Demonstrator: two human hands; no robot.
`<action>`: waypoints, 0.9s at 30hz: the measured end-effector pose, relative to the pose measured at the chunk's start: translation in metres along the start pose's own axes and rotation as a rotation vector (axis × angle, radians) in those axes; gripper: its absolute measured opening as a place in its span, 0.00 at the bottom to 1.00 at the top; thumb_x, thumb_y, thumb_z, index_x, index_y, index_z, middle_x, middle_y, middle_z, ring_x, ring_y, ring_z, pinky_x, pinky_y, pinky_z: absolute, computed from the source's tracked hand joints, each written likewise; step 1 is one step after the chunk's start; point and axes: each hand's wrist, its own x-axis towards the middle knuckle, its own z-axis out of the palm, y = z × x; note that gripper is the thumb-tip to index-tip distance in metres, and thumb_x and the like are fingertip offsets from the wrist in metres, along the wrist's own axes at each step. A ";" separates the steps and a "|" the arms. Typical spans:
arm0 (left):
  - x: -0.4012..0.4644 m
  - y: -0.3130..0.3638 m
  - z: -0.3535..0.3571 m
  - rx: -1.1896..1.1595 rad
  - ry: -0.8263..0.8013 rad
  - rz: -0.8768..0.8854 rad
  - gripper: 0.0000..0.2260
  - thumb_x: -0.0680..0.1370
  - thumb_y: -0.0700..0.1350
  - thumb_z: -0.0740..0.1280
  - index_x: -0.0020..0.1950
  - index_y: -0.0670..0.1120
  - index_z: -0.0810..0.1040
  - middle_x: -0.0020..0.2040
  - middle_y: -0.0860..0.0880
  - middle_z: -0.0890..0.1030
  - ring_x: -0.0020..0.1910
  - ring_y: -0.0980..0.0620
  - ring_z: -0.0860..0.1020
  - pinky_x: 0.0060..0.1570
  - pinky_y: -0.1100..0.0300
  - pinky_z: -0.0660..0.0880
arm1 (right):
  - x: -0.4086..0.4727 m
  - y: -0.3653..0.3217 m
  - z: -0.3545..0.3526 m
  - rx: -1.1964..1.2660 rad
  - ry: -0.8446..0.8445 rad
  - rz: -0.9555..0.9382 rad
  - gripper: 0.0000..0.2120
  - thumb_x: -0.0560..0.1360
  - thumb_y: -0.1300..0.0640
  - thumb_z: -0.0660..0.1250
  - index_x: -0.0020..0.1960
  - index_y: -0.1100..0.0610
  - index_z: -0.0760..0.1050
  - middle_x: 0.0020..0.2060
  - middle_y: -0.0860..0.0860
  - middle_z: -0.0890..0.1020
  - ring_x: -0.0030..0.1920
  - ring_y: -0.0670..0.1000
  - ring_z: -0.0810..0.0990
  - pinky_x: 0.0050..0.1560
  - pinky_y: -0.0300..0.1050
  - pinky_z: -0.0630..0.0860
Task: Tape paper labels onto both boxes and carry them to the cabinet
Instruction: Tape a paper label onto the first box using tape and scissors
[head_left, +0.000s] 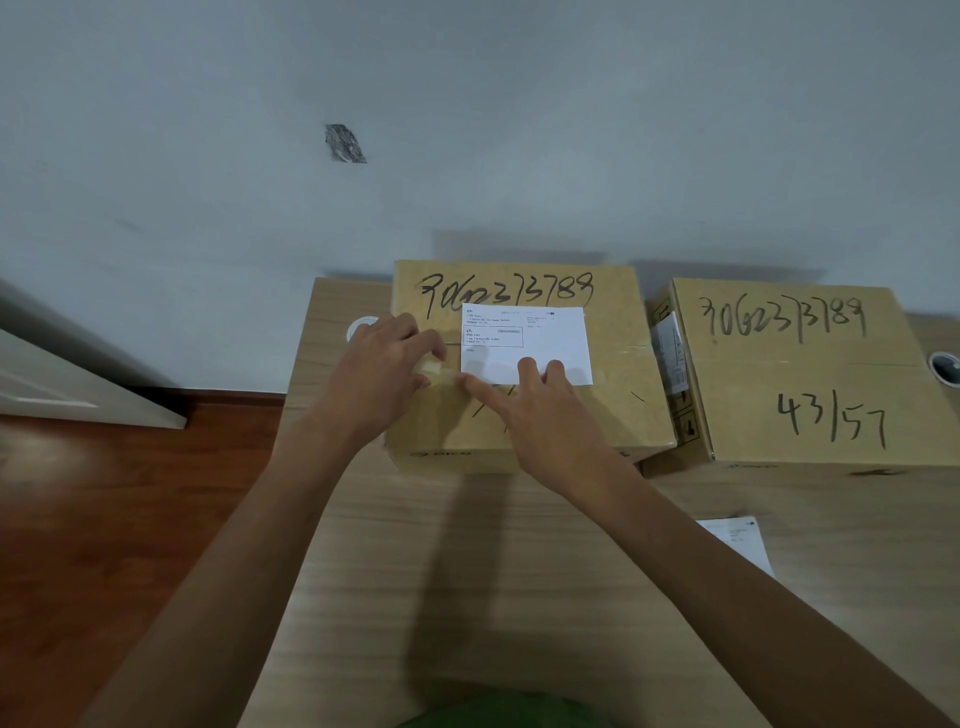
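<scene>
A cardboard box (613, 415) with handwritten numbers stands at the back of the wooden table (493, 571). A white paper label (550, 338) lies on its top. My left hand (379, 374) holds a roll of clear tape (434, 371) at the label's lower left corner. My right hand (540, 410) presses its fingers on the label's lower edge and on the tape strip there. A second cardboard box (810, 374) stands to the right, with no label on top. A second paper label (737, 540) lies on the table near my right forearm.
A white round grommet (361, 325) sits in the table behind my left hand, and a dark one (943, 366) at the far right. The grey wall rises right behind the boxes. Wooden floor and a white door edge (78, 384) are on the left.
</scene>
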 end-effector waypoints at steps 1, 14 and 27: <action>0.000 0.000 0.000 0.001 0.000 -0.003 0.14 0.68 0.37 0.74 0.53 0.44 0.79 0.46 0.44 0.75 0.47 0.44 0.74 0.52 0.45 0.70 | 0.000 0.000 0.000 0.010 -0.003 0.001 0.39 0.75 0.65 0.59 0.77 0.40 0.47 0.54 0.59 0.67 0.51 0.58 0.67 0.52 0.50 0.70; 0.004 -0.001 -0.002 0.007 0.050 -0.011 0.15 0.67 0.37 0.75 0.52 0.45 0.80 0.46 0.45 0.76 0.47 0.45 0.75 0.51 0.50 0.71 | 0.000 0.004 0.000 0.008 -0.001 -0.012 0.43 0.74 0.65 0.60 0.78 0.41 0.41 0.54 0.60 0.68 0.49 0.57 0.65 0.51 0.49 0.69; 0.001 0.000 0.004 0.092 0.029 -0.053 0.15 0.68 0.38 0.74 0.54 0.47 0.80 0.46 0.45 0.75 0.48 0.46 0.74 0.54 0.51 0.69 | -0.001 -0.001 0.000 0.007 -0.010 -0.003 0.40 0.74 0.64 0.59 0.78 0.42 0.46 0.58 0.59 0.66 0.53 0.59 0.67 0.53 0.51 0.70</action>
